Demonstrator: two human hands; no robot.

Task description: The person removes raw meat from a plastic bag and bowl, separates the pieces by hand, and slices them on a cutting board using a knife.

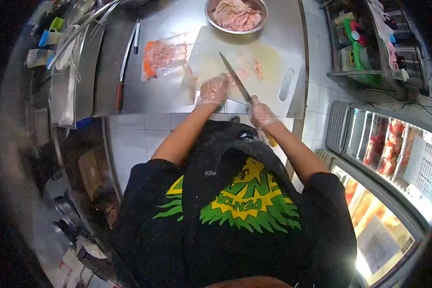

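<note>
My right hand (263,114), in a clear plastic glove, grips the handle of a long kitchen knife (236,77) whose blade slants up and left over the white cutting board (273,53). My left hand (213,90), also gloved, is closed on the near end of a pale piece of raw meat (239,76) lying by the blade; its fingertips are partly hidden. Small orange-pink scraps (259,70) lie on the board right of the knife. Beyond the board stands a metal bowl (257,30) of raw, skin-on meat. Left of the board is a clear plastic bag (161,57) with pinkish pieces inside.
On the steel table (125,103) lie a brown-handled rod or narrow blade (119,91) and a marker-like stick (137,38). Metal trays and utensils (77,67) crowd the left. Shelving (355,72) and lit glass-door fridges (384,201) stand to the right.
</note>
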